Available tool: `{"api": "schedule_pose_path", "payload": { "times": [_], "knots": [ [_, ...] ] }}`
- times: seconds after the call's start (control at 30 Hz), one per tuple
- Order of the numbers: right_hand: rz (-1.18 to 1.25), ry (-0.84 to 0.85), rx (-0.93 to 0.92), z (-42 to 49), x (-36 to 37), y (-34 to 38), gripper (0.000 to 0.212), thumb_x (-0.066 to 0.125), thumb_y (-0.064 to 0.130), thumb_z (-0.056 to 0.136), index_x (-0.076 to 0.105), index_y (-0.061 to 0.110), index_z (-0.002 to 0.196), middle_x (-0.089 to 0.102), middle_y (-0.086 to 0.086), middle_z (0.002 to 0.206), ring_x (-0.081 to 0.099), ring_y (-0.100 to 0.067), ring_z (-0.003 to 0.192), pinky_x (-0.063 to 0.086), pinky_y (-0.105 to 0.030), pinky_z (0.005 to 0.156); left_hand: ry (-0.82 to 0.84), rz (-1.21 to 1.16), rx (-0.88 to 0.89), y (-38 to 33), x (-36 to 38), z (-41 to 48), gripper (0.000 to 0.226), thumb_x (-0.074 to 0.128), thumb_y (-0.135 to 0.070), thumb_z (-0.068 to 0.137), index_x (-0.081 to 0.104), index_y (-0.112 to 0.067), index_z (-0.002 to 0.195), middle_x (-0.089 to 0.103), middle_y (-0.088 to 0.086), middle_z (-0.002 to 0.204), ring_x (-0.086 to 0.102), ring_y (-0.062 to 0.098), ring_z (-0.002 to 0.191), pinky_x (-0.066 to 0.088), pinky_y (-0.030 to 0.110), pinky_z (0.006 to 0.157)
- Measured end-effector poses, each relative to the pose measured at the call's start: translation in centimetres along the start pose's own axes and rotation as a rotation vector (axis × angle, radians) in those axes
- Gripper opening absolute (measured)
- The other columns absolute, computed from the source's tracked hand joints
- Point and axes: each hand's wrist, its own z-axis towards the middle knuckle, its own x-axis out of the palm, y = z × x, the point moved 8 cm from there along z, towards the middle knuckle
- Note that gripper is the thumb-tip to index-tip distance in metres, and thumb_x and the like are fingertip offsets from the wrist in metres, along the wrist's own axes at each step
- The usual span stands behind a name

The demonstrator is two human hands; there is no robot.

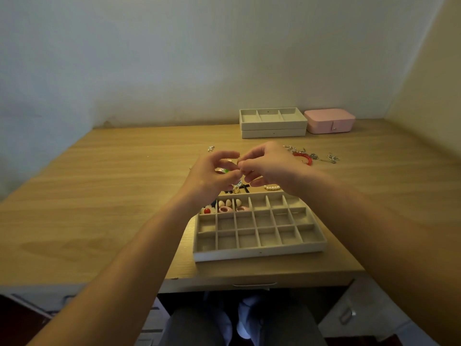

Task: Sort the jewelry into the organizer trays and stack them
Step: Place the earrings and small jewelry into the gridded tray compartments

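Note:
A grey organizer tray [259, 250] with many small compartments lies near the desk's front edge. Its far-left cells hold cream beads, pink rings [225, 209] and a red piece. Above the tray's far side, my left hand [212, 176] and my right hand [269, 168] meet fingertip to fingertip, both pinching a small piece of jewelry [239, 168] too tiny to identify. Loose jewelry lies under and behind the hands: a pearl strand [272, 187], a black and gold piece [240, 189], a red bracelet [304, 158] and silver chains [329, 158].
Two stacked grey trays [273, 132], the top one with three long compartments, stand at the back of the wooden desk [99, 208]. A pink jewelry box [330, 121] sits to their right. Walls close in behind and on the right. A small silver item [211, 148] lies further left.

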Motion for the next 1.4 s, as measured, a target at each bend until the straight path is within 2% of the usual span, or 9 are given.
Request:
{"api": "schedule_pose_path", "payload": {
  "times": [0.23,0.33,0.5,0.7,0.8,0.93,1.13,1.27,1.4],
  "knots": [
    [-0.036,0.076,0.071,0.3,0.3,-2.2,0.015,0.075,0.01,0.091,0.075,0.007,0.105,0.076,-0.011,0.097,0.076,-0.02,0.087,0.063,-0.028,0.072,0.009,-0.075,-0.13,2.7,-0.1,-0.1,0.038,0.076,0.002,0.084,0.066,-0.002,0.12,0.073,0.021,0.104,0.074,0.03,0.089,0.063,0.03,0.073],
    [-0.05,0.111,0.1,0.3,0.6,-3.1,0.011,0.077,0.006,0.088,0.077,0.005,0.099,0.077,-0.01,0.091,0.077,-0.017,0.081,0.06,-0.024,0.067,-0.015,-0.048,-0.158,3.5,-0.1,0.0,0.035,0.079,0.004,0.08,0.066,0.003,0.112,0.073,0.021,0.096,0.074,0.021,0.074,0.061,0.024,0.064],
    [-0.181,0.126,0.091,0.3,0.6,-3.7,0.008,0.079,0.009,0.087,0.078,0.008,0.095,0.078,-0.008,0.085,0.077,-0.015,0.075,0.062,-0.025,0.067,-0.015,0.217,-0.109,4.0,0.0,0.5,0.025,0.09,-0.013,0.071,0.075,-0.014,0.091,0.077,-0.001,0.078,0.072,0.005,0.071,0.055,0.018,0.064],
    [-0.363,0.129,0.029,0.6,0.3,-3.6,0.009,0.083,0.025,0.084,0.08,0.019,0.09,0.074,0.004,0.078,0.065,-0.008,0.07,0.052,-0.025,0.064,0.003,0.368,-0.055,3.3,0.5,0.4,0.014,0.089,-0.019,0.074,0.078,-0.02,0.082,0.075,-0.008,0.07,0.07,0.0,0.066,0.052,0.014,0.056],
    [-0.379,0.136,0.023,0.8,0.3,-3.9,0.01,0.083,0.026,0.084,0.08,0.02,0.091,0.075,0.004,0.083,0.069,-0.011,0.076,0.058,-0.03,0.072,0.036,0.413,-0.045,3.3,1.1,0.2,0.012,0.087,-0.018,0.075,0.077,-0.022,0.079,0.074,-0.01,0.067,0.069,0.001,0.061,0.047,0.013,0.052],
    [-0.391,0.153,0.021,1.1,0.5,-4.1,0.007,0.083,0.026,0.084,0.08,0.023,0.089,0.077,0.004,0.089,0.071,-0.014,0.089,0.061,-0.037,0.087,0.082,0.512,0.022,3.1,1.7,0.1,0.009,0.086,-0.024,0.075,0.078,-0.028,0.078,0.073,-0.014,0.068,0.067,-0.002,0.064,0.052,0.021,0.062],
    [-0.451,0.204,0.002,1.0,1.2,-4.0,0.004,0.08,0.024,0.086,0.08,0.026,0.089,0.075,0.008,0.092,0.068,-0.008,0.092,0.058,-0.035,0.091,0.105,0.701,0.129,2.7,2.2,0.1,0.007,0.083,-0.03,0.079,0.079,-0.033,0.084,0.07,-0.015,0.072,0.064,0.003,0.069,0.055,0.03,0.064],
    [-0.496,0.193,-0.017,1.1,1.4,-3.9,0.004,0.079,0.023,0.087,0.079,0.027,0.088,0.074,0.008,0.092,0.066,-0.009,0.092,0.057,-0.033,0.088,0.107,0.799,0.214,2.1,2.3,-0.3,0.01,0.076,-0.026,0.084,0.077,-0.034,0.09,0.073,-0.016,0.077,0.066,0.006,0.075,0.058,0.036,0.069],
    [-0.526,0.178,-0.05,1.0,1.6,-3.9,0.003,0.079,0.023,0.088,0.079,0.026,0.089,0.072,0.011,0.087,0.066,-0.006,0.087,0.053,-0.023,0.075,0.073,0.857,0.28,1.6,1.7,-0.6,0.009,0.07,-0.029,0.089,0.073,-0.037,0.093,0.072,-0.016,0.086,0.059,0.008,0.075,0.055,0.036,0.069]
  ]
}}
